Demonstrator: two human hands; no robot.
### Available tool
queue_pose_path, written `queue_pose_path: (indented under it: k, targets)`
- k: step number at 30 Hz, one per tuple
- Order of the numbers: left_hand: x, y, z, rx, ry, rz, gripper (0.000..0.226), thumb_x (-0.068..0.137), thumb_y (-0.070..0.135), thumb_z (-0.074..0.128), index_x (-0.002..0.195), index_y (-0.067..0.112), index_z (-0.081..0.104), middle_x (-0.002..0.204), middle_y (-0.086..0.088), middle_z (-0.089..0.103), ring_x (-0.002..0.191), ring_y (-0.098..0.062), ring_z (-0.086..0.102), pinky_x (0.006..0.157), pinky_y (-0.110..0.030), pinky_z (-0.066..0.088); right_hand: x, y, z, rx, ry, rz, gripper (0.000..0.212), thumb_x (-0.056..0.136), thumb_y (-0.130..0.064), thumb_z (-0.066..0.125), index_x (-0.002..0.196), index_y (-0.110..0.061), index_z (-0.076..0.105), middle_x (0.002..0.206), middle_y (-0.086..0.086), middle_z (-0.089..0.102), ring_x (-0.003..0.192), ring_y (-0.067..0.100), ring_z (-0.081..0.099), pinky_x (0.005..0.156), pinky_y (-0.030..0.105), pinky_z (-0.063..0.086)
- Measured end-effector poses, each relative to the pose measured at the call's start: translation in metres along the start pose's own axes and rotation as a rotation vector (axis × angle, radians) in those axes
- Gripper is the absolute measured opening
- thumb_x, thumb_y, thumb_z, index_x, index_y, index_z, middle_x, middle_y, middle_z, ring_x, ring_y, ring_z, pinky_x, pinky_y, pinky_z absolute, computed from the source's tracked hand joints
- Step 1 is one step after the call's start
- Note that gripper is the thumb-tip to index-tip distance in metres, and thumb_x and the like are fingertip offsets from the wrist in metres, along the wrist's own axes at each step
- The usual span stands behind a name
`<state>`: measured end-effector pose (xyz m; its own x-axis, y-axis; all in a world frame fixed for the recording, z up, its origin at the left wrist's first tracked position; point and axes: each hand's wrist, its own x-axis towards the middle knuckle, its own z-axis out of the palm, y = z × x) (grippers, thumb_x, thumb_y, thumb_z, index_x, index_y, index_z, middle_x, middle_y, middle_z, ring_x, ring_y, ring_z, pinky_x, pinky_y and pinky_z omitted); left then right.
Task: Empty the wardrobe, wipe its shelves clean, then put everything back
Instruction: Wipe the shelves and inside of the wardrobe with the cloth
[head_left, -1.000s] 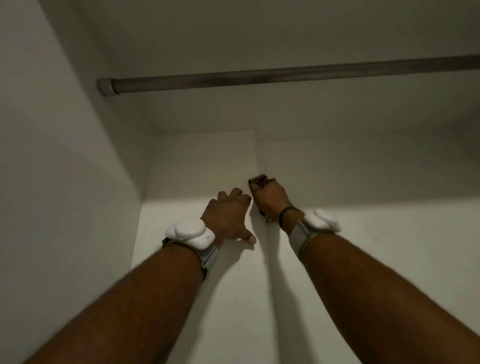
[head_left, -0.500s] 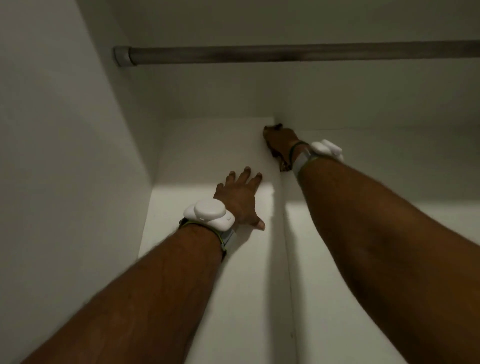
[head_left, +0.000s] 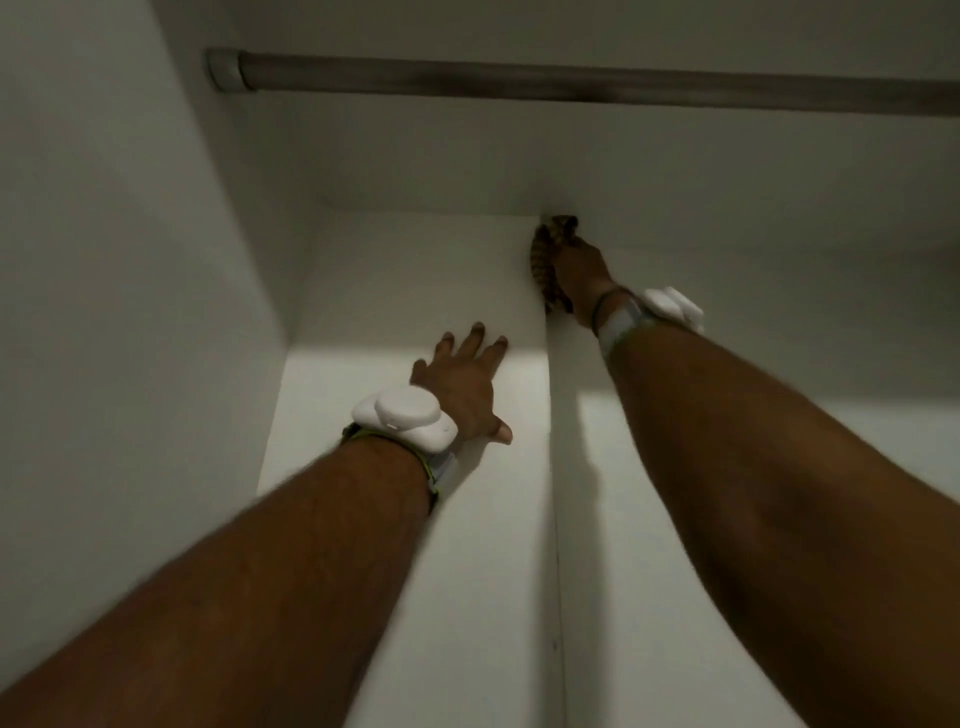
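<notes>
This looks like the wiping step: the right hand (head_left: 577, 278) grips a dark cloth (head_left: 545, 257) in the wardrobe's (head_left: 130, 312) far corner, the left hand (head_left: 465, 387) lies flat on a white board (head_left: 410, 270), and next the cloth should rub along.

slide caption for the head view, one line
Right hand holds a cloth in the wardrobe's back corner; left hand flat on a panel.

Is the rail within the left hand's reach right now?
Probably yes: the left hand lies flat on the panel, holding nothing, and only open space shows between it and the bare rail.
</notes>
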<state>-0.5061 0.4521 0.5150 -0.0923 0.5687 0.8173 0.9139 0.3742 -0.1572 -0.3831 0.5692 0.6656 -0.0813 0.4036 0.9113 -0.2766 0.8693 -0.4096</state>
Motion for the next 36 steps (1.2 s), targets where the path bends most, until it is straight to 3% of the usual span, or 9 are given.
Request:
queue_pose_path:
  k: [4, 7, 10, 14, 17, 23, 30, 34, 36]
  targets:
    - [-0.027, 0.003, 0.009, 0.005, -0.003, -0.019, 0.106, 0.085, 0.061, 0.067, 0.16, 0.035, -0.003, 0.168, 0.005, -0.015, 0.155, -0.033, -0.004, 0.12, -0.058, 0.019, -0.071, 0.0, 0.0, 0.527, -0.021, 0.103, 0.032, 0.106, -0.018, 0.05, 0.134, -0.007, 0.059, 0.109, 0.007, 0.066, 0.082, 0.014, 0.067, 0.068, 0.026, 0.06]
    - [-0.044, -0.002, -0.002, 0.07, -0.106, 0.01, 0.098, 0.086, 0.058, 0.067, 0.161, 0.033, 0.009, 0.169, 0.001, -0.006, 0.154, -0.034, 0.008, 0.119, -0.053, 0.026, -0.12, -0.006, 0.009, 0.467, 0.176, 0.123, 0.033, 0.1, -0.016, 0.048, 0.13, -0.011, 0.059, 0.114, 0.009, 0.067, 0.096, 0.023, 0.063, 0.092, 0.044, 0.057]
    - [-0.062, -0.013, -0.033, 0.146, -0.106, -0.018, 0.07, 0.091, 0.052, 0.063, 0.151, 0.026, 0.04, 0.164, -0.004, 0.023, 0.144, -0.031, 0.032, 0.114, -0.047, 0.034, -0.182, -0.04, 0.028, 0.553, 0.23, -0.121, 0.036, 0.103, -0.015, 0.052, 0.137, -0.026, 0.058, 0.128, -0.006, 0.066, 0.108, 0.005, 0.066, 0.099, 0.032, 0.054]
    - [-0.09, -0.042, -0.079, 0.299, 0.148, -0.043, 0.037, 0.093, 0.035, 0.059, 0.124, 0.016, 0.064, 0.138, -0.008, 0.05, 0.122, -0.03, 0.047, 0.099, -0.04, 0.04, -0.237, -0.092, 0.049, -0.086, 0.252, -0.7, 0.066, 0.096, -0.002, 0.045, 0.155, -0.029, 0.035, 0.165, -0.001, 0.026, 0.153, 0.021, 0.021, 0.123, 0.048, 0.023]
    - [-0.104, -0.061, -0.111, 0.42, 0.266, -0.078, 0.026, 0.092, 0.026, 0.053, 0.111, 0.014, 0.066, 0.124, -0.009, 0.056, 0.115, -0.03, 0.048, 0.098, -0.039, 0.038, -0.231, -0.128, 0.061, -0.544, 0.335, -1.032, 0.073, 0.087, -0.01, 0.035, 0.158, -0.022, 0.03, 0.167, 0.009, 0.012, 0.154, 0.037, 0.005, 0.12, 0.063, 0.007]
    - [-0.11, -0.1, -0.182, 0.822, 0.407, -0.242, 0.048, 0.091, 0.034, 0.053, 0.133, 0.011, 0.059, 0.148, -0.02, 0.041, 0.144, -0.044, 0.024, 0.12, -0.06, 0.011, -0.15, -0.196, 0.101, -0.989, 0.104, -0.897, 0.068, 0.09, -0.021, 0.024, 0.158, -0.016, 0.026, 0.165, 0.015, 0.02, 0.153, 0.039, 0.008, 0.119, 0.066, 0.001]
    - [-0.073, -0.128, -0.268, 0.881, 0.555, -0.244, 0.048, 0.099, 0.025, 0.036, 0.14, 0.005, 0.049, 0.142, -0.02, 0.05, 0.143, -0.041, 0.031, 0.12, -0.051, 0.02, -0.13, -0.227, 0.144, -1.09, -0.106, -0.712, 0.088, 0.09, -0.052, 0.048, 0.159, -0.011, 0.012, 0.162, 0.019, 0.018, 0.15, 0.042, 0.009, 0.115, 0.07, -0.003]
    - [-0.045, -0.13, -0.29, 0.688, 0.367, -0.134, 0.012, 0.095, 0.03, 0.05, 0.09, 0.022, 0.058, 0.11, -0.006, 0.067, 0.113, -0.03, 0.061, 0.099, -0.04, 0.037, -0.115, -0.238, 0.126, -0.956, -0.199, -0.725, 0.067, 0.091, -0.06, 0.038, 0.15, -0.027, 0.032, 0.145, 0.007, 0.043, 0.138, 0.034, 0.033, 0.116, 0.063, 0.011]
    - [-0.037, -0.124, -0.292, 0.643, 0.378, -0.187, 0.028, 0.092, 0.018, 0.057, 0.068, 0.02, 0.044, 0.093, -0.006, 0.062, 0.101, -0.029, 0.066, 0.081, -0.033, 0.039, -0.11, -0.251, 0.111, -0.839, -0.326, -0.635, 0.046, 0.093, -0.058, 0.034, 0.127, -0.035, 0.056, 0.124, 0.001, 0.059, 0.119, 0.026, 0.052, 0.111, 0.051, 0.031]
